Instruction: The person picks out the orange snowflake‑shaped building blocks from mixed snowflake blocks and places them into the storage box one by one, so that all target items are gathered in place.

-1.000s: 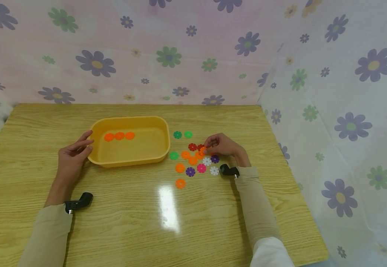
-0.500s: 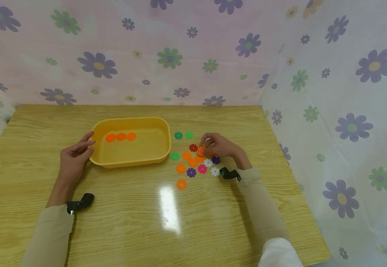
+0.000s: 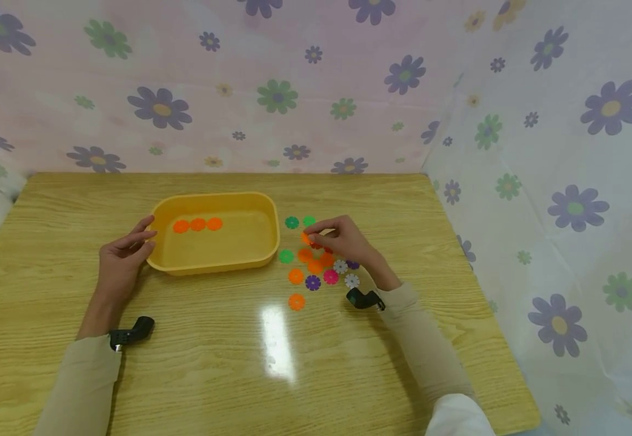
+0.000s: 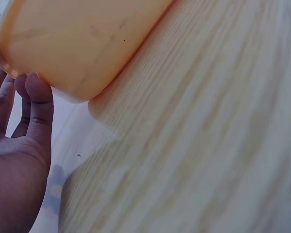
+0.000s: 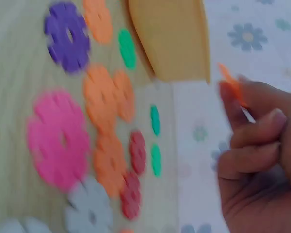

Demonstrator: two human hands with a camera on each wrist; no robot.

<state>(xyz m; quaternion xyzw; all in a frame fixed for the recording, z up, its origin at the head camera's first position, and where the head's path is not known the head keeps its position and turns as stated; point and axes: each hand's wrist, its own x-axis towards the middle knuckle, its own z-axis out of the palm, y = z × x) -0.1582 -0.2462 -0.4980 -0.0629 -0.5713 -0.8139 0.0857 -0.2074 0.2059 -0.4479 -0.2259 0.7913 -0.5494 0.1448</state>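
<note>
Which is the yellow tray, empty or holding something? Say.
Holding something, but far from full: three orange discs lie inside the yellow tray.

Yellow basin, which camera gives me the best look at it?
The head view: it shows the yellow basin nearly whole, with three orange discs inside. The left wrist view shows only one end, touched by the left hand; the right wrist view catches just a part, cut off at the top edge.

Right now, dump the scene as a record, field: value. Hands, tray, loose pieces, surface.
left hand: fingertips touch the tray rim
right hand: pinches an orange disc
yellow tray: contains three orange discs
loose discs: beside tray; orange, green, red, purple, white, pink
table: wood-grain top
</note>
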